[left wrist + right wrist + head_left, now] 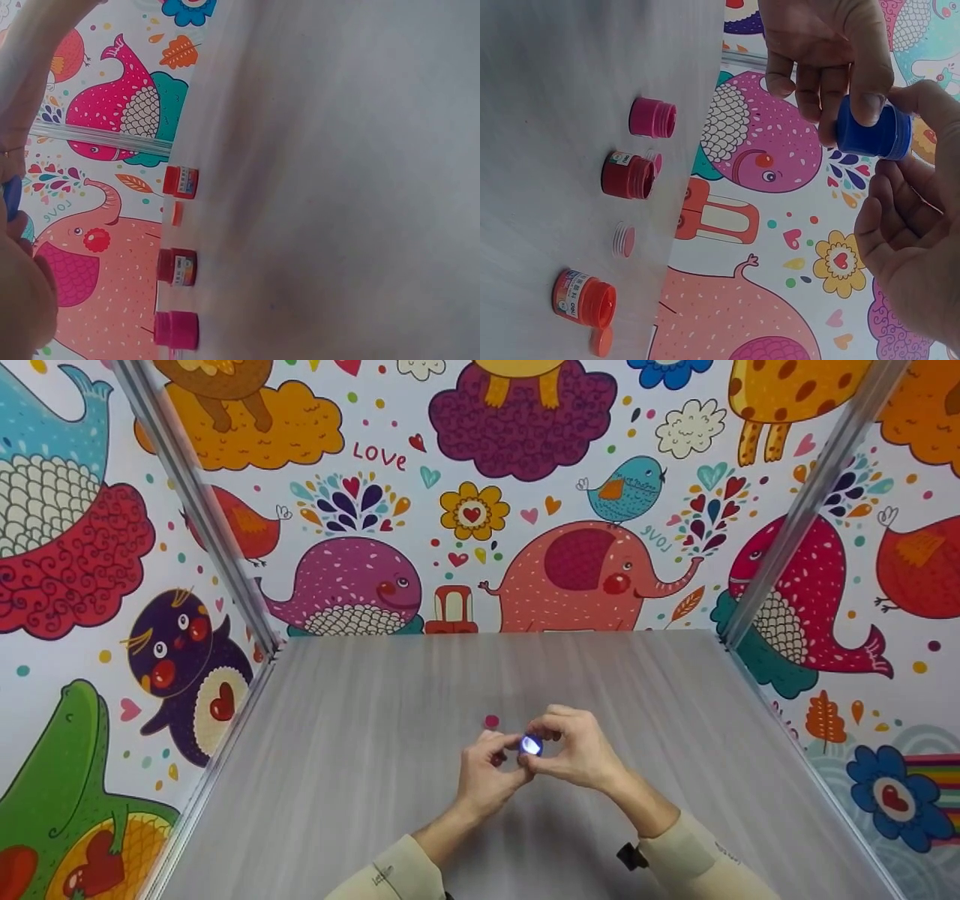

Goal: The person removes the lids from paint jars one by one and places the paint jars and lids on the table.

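Both hands hold a small blue paint jar [530, 745] above the table, at the middle of the head view. The left hand [487, 776] pinches its body, with the thumb laid along the side in the right wrist view. At the clear-rimmed end of the jar [870, 133], the thumb and fingers of the right hand [577, 746] grip it from both sides. A bright glare covers the end facing the head camera. In the left wrist view only a sliver of the blue jar [12, 196] shows between the hands.
On the table stand an opened magenta jar [652, 118], a dark red jar [628, 175] and an orange-red jar [583, 298]. Loose lids lie near them, among them a red lid [624, 240] and an orange lid [600, 342]. Patterned walls enclose the grey table [360, 720].
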Demonstrator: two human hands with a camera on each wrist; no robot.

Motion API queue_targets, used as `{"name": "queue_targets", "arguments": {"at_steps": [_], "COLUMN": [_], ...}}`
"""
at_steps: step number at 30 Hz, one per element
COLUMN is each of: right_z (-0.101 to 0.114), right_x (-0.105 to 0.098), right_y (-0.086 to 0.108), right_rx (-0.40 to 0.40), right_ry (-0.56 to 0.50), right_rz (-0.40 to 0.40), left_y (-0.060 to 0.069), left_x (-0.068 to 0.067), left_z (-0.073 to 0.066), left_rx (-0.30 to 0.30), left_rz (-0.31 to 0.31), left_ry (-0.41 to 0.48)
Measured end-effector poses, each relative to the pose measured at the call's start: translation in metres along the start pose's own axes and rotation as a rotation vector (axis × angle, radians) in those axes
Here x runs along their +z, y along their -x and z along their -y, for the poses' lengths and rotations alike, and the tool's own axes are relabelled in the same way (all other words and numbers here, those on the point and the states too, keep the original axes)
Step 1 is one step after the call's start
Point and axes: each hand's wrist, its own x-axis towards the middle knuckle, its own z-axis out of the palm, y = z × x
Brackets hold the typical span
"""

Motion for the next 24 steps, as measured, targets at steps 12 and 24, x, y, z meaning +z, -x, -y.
{"name": "queue_targets", "arguments": {"at_steps": [12, 24], "right_z": [-0.0024, -0.0061], "right_x": [0.0011, -0.0010], "right_y": [-0.0037, -0.0055], "right_rx": [-0.076, -0.069], "right_ry": [-0.038, -0.055], "right_rz": [-0.029, -0.068], "left_y": [0.0008, -0.0001], "left_x": [0.0010, -0.0071], "left_z": [0.0075, 0.0082], "left_rx": [0.067, 0.040], "left_rz": [-0.035, -0.016], "left_ry": [-0.011, -0.028]}}
